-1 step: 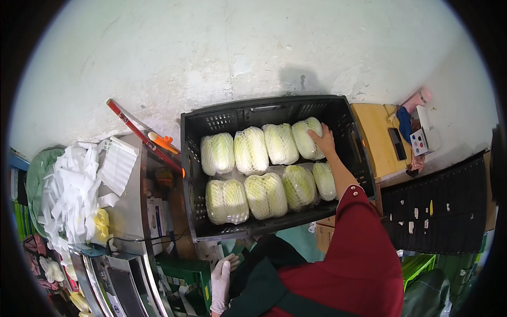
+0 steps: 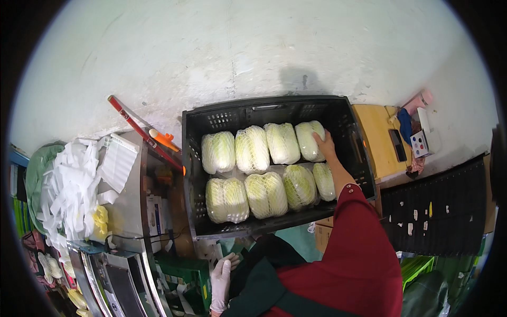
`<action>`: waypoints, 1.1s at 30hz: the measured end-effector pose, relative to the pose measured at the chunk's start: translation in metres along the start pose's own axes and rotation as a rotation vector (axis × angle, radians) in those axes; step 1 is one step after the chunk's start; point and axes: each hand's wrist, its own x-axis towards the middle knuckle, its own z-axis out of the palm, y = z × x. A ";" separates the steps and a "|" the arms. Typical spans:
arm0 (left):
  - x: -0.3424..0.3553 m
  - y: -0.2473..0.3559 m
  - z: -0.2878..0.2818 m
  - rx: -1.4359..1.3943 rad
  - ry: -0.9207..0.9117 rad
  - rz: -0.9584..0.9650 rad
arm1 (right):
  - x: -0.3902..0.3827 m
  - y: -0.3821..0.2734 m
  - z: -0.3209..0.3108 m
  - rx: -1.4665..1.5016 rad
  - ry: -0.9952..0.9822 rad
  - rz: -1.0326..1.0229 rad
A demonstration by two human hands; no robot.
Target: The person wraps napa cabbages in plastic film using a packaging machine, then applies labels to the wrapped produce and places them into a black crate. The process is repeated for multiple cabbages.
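The right hand point(image 2: 326, 146) rests against the right side of the wrapped cabbage point(image 2: 308, 141) ending the far row; whether it grips, I cannot tell. Spread fingers and gentle pressure should spare the leaves and keep the row straight. The gloved left hand point(image 2: 221, 280), loosely unclenched and apparently empty, is outside the black crate point(image 2: 288, 112), which holds seven more cabbages point(image 2: 252, 150)

Eight pale-green, wrapped cabbages point(image 2: 265, 195), in two rows of four inside a black crate point(image 2: 243, 115)
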 end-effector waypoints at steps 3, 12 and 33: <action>-0.009 -0.005 0.000 0.026 0.028 0.005 | -0.011 0.001 0.018 -0.047 -0.047 0.008; -0.022 -0.038 -0.012 -0.079 0.045 0.007 | -0.041 -0.047 0.011 -0.501 0.245 -0.182; -0.178 -0.320 -0.250 -1.291 1.666 0.071 | -0.399 -0.190 0.019 -0.083 -0.559 -0.780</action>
